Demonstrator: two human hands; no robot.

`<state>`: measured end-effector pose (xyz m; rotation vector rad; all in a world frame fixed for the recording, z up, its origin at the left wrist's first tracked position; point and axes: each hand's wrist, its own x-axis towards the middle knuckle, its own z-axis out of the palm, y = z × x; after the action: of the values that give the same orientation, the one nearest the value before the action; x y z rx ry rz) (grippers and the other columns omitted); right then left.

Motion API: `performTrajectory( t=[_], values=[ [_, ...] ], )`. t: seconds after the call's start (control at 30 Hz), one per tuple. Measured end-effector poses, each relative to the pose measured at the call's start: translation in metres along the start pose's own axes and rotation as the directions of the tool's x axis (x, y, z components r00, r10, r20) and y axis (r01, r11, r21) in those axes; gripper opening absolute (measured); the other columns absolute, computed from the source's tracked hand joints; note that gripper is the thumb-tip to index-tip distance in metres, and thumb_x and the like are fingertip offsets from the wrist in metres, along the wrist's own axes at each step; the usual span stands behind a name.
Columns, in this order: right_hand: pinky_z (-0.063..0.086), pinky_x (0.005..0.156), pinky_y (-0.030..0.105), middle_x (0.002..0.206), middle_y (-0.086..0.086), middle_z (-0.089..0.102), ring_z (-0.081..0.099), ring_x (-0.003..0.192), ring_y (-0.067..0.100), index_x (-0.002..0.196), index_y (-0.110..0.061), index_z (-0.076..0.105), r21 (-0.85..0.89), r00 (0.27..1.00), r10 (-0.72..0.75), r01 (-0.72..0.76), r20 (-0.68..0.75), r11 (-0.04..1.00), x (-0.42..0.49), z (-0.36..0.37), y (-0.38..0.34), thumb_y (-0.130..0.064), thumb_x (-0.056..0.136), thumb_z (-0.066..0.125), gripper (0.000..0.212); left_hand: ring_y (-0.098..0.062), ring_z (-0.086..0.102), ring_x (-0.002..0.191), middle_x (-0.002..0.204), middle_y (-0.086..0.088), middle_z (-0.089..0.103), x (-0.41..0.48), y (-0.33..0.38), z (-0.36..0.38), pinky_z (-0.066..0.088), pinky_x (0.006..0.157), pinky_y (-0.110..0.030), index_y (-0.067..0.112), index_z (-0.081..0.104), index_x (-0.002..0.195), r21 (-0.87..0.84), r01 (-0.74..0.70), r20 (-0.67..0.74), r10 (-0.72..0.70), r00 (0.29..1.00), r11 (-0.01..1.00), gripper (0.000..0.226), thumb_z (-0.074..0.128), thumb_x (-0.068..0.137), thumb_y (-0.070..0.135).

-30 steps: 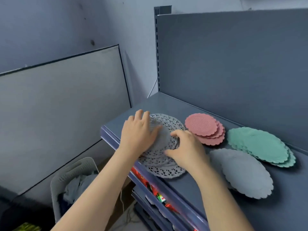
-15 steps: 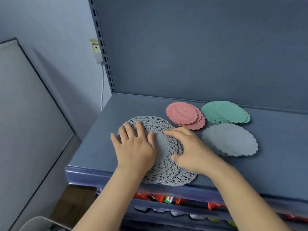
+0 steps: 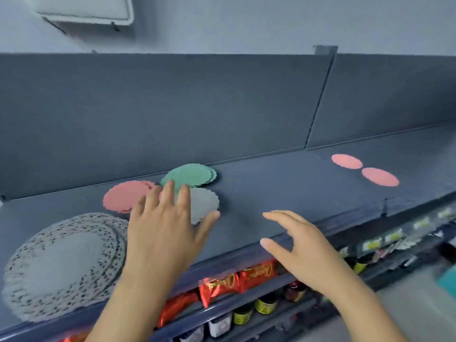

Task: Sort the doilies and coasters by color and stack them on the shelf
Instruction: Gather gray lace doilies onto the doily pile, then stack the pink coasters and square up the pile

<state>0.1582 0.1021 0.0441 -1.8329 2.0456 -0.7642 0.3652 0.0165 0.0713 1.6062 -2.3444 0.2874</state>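
Observation:
A stack of white lace doilies [image 3: 61,265] lies at the left front of the dark shelf [image 3: 283,191]. Behind it sit a pink coaster stack [image 3: 123,197], a green stack [image 3: 191,174] and a grey stack [image 3: 204,206]. Two single pink coasters [image 3: 346,161] [image 3: 380,176] lie far right on the shelf. My left hand [image 3: 165,230] hovers with fingers spread, partly covering the grey and pink stacks. My right hand [image 3: 298,250] is open above the shelf's front edge, holding nothing.
The shelf's dark back panel [image 3: 172,107] rises behind the stacks. A lower shelf holds red snack packets [image 3: 237,280], small jars [image 3: 265,304] and other packaged goods on the right [image 3: 394,238]. A white box [image 3: 84,8] hangs on the wall above.
Both hands have lifted off the lace doily stack and moved right with fingers spread. The view has swung right, bringing two single pink coasters into sight.

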Motion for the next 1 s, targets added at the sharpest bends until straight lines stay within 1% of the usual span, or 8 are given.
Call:
performTrajectory(
  t=[0.13, 0.3, 0.37, 0.47, 0.57, 0.67, 0.77, 1.0],
  values=[
    [0.037, 0.104, 0.022, 0.133, -0.029, 0.040, 0.039, 0.123, -0.007, 0.133, -0.038, 0.045, -0.024, 0.997, 0.069, -0.070, -0.037, 0.997, -0.043, -0.060, 0.078, -0.045, 0.088, 0.057, 0.047, -0.037, 0.065, 0.093, 0.109, -0.019, 0.068, 0.005, 0.111, 0.000, 0.052, 0.075, -0.044, 0.005, 0.067, 0.106, 0.020, -0.107, 0.010, 0.107, 0.994, 0.994, 0.072, 0.037, 0.079, 0.065],
    [0.043, 0.095, 0.024, 0.116, -0.024, 0.049, 0.050, 0.110, 0.000, 0.125, -0.031, 0.055, 0.001, 0.946, 0.197, -0.204, -0.256, 0.979, -0.091, -0.153, 0.178, -0.034, 0.084, 0.066, 0.043, -0.033, 0.066, 0.078, 0.088, -0.008, 0.070, 0.015, 0.244, 0.011, 0.052, 0.067, -0.039, 0.009, 0.069, 0.093, 0.003, -0.214, 0.047, 0.214, 0.976, 0.977, 0.056, 0.066, 0.071, 0.060],
    [0.043, 0.096, 0.027, 0.118, -0.021, 0.050, 0.050, 0.113, 0.002, 0.126, -0.031, 0.054, -0.022, 0.943, 0.203, -0.216, -0.266, 0.976, -0.097, -0.181, 0.207, -0.033, 0.084, 0.067, 0.044, -0.032, 0.065, 0.085, 0.096, -0.007, 0.069, 0.018, 0.291, 0.011, 0.051, 0.071, -0.039, 0.010, 0.067, 0.100, -0.027, -0.233, 0.062, 0.235, 0.970, 0.972, 0.058, 0.065, 0.072, 0.062],
    [0.044, 0.096, 0.028, 0.117, -0.020, 0.053, 0.051, 0.111, 0.003, 0.123, -0.030, 0.056, 0.018, 0.929, 0.196, -0.200, -0.313, 0.980, -0.091, -0.212, 0.240, -0.032, 0.084, 0.067, 0.041, -0.027, 0.052, 0.116, 0.128, -0.002, 0.055, 0.028, 0.347, 0.015, 0.042, 0.092, -0.036, 0.017, 0.051, 0.127, -0.059, -0.283, 0.080, 0.287, 0.955, 0.957, 0.067, 0.045, 0.084, 0.067],
    [0.042, 0.090, 0.023, 0.119, -0.020, 0.054, 0.051, 0.112, 0.003, 0.125, -0.032, 0.054, 0.012, 0.915, 0.181, -0.190, -0.359, 0.982, -0.068, -0.230, 0.269, -0.035, 0.086, 0.064, 0.040, -0.023, 0.047, 0.121, 0.132, 0.002, 0.049, 0.052, 0.385, 0.024, 0.037, 0.096, -0.033, 0.020, 0.043, 0.133, -0.053, -0.327, 0.050, 0.330, 0.943, 0.943, 0.070, 0.036, 0.085, 0.070],
    [0.040, 0.084, 0.022, 0.126, -0.016, 0.055, 0.051, 0.114, 0.006, 0.127, -0.030, 0.053, -0.042, 0.925, 0.161, -0.187, -0.344, 0.981, -0.034, -0.235, 0.299, -0.036, 0.088, 0.061, 0.040, -0.023, 0.049, 0.117, 0.128, 0.001, 0.052, 0.088, 0.410, 0.046, 0.038, 0.093, -0.033, 0.019, 0.045, 0.129, -0.019, -0.312, 0.054, 0.312, 0.948, 0.950, 0.067, 0.038, 0.085, 0.069],
    [0.045, 0.089, 0.029, 0.129, -0.010, 0.054, 0.051, 0.117, 0.012, 0.130, -0.028, 0.050, -0.124, 0.953, 0.155, -0.193, -0.262, 0.973, 0.002, -0.238, 0.332, -0.039, 0.089, 0.059, 0.044, -0.024, 0.049, 0.117, 0.127, -0.001, 0.052, 0.135, 0.435, 0.072, 0.039, 0.093, -0.034, 0.017, 0.044, 0.130, -0.015, -0.264, 0.099, 0.265, 0.959, 0.964, 0.067, 0.041, 0.085, 0.068],
    [0.045, 0.090, 0.030, 0.131, -0.012, 0.052, 0.055, 0.111, 0.010, 0.133, -0.031, 0.046, -0.221, 0.974, 0.203, -0.222, -0.106, 0.950, 0.093, -0.302, 0.400, -0.044, 0.088, 0.059, 0.049, -0.024, 0.042, 0.126, 0.134, -0.002, 0.047, 0.260, 0.492, 0.115, 0.037, 0.096, -0.036, 0.018, 0.041, 0.132, -0.026, -0.150, 0.432, 0.146, 0.890, 0.988, 0.068, 0.048, 0.083, 0.065]
  ],
)
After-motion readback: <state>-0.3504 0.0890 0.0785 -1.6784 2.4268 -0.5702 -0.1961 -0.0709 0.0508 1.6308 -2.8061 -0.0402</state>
